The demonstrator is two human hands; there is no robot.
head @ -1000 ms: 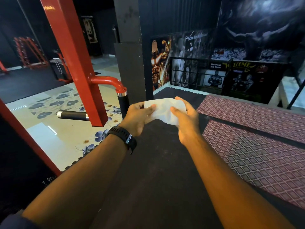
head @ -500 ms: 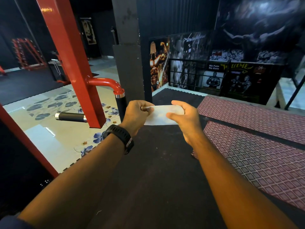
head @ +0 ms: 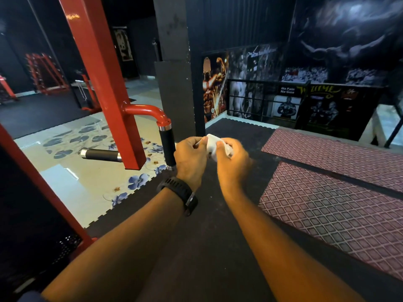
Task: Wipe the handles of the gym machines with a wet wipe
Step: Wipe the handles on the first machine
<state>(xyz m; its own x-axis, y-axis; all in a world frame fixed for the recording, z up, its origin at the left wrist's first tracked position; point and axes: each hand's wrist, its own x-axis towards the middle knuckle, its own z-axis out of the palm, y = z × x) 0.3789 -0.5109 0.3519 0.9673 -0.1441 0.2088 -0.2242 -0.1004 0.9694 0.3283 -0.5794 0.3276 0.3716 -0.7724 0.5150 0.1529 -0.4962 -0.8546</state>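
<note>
A white wet wipe (head: 212, 145) is bunched between my two hands at the centre of the view. My left hand (head: 190, 159), with a black watch on its wrist, pinches the wipe's left side. My right hand (head: 232, 161) grips its right side with curled fingers. Just left of my left hand hangs a black vertical handle (head: 167, 147) on a red bent tube of the red machine frame (head: 102, 77). A second black handle (head: 99, 154) sticks out horizontally to the left of the red post.
A black pillar (head: 174, 83) stands behind the handles. Dark rubber mat (head: 196, 247) lies below my arms, red patterned mat (head: 327, 203) to the right, flowered tiles (head: 87, 188) to the left. A black railing (head: 261, 99) and posters line the back wall.
The wipe was stretched flat between my hands; now my hands have come together and the wipe is folded or bunched small between them.
</note>
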